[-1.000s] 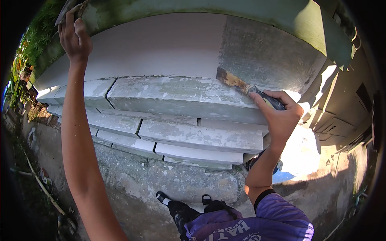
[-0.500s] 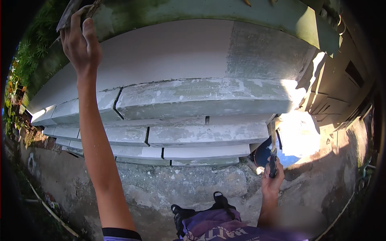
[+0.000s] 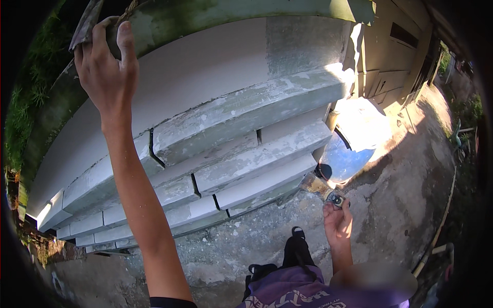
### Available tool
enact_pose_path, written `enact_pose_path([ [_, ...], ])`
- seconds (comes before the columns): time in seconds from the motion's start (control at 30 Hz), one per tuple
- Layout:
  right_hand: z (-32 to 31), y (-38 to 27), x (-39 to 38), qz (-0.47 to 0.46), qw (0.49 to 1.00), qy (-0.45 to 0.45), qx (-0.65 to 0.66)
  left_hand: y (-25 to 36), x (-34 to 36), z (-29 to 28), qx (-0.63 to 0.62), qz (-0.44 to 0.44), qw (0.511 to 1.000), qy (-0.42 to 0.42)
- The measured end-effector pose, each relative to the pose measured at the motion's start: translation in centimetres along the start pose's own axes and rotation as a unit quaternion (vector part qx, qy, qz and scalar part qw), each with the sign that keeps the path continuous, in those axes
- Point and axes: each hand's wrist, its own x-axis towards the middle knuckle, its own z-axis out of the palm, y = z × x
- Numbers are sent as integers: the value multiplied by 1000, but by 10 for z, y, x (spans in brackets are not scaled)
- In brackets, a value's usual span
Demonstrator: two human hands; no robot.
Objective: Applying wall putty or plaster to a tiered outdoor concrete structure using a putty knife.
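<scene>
My left hand (image 3: 109, 72) is raised at the upper left, its fingers hooked around the end of a weathered grey strip (image 3: 87, 26) beside a green-stained ledge (image 3: 205, 18). What the strip belongs to is hidden. At the lower right, my right hand (image 3: 337, 223) grips a scraper (image 3: 316, 186) by its dark handle. Its broad, stained blade points left, close to the right end of the lowest step-like moulding (image 3: 267, 192); whether it touches cannot be told. Patchy white and grey paint covers the upper moulding (image 3: 246, 113), which has dark vertical gaps.
A blue container (image 3: 346, 158) with a sunlit white cover (image 3: 362, 123) stands past the mouldings' right end. Rough concrete ground (image 3: 380, 215) lies below. Green foliage (image 3: 33, 97) borders the left, and a pale pole (image 3: 436, 236) lies at the right.
My view has turned, so the mouldings now slant upward to the right. The scraper has swung from upright to pointing left, its blade face showing. My left hand stays at the grey strip.
</scene>
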Motion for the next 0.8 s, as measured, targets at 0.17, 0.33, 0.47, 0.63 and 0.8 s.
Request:
enact_pose_path([
  [0.17,66,-34,28,-140,985,-95,-26,-3,-3,2,8,-11,1000,8],
  [0.33,191,-66,91,-309,894,-323,-10,-5,-7,5,1,1,1000,19],
  [0.47,281,-27,133,-498,789,-347,-100,-7,-9,5,1,-17,999,27],
  [0.63,330,-2,161,-479,821,-294,-95,-28,-12,1,60,-18,998,4],
  [0.8,333,22,196,-506,821,-242,-102,-22,-11,-1,98,-6,995,-27],
])
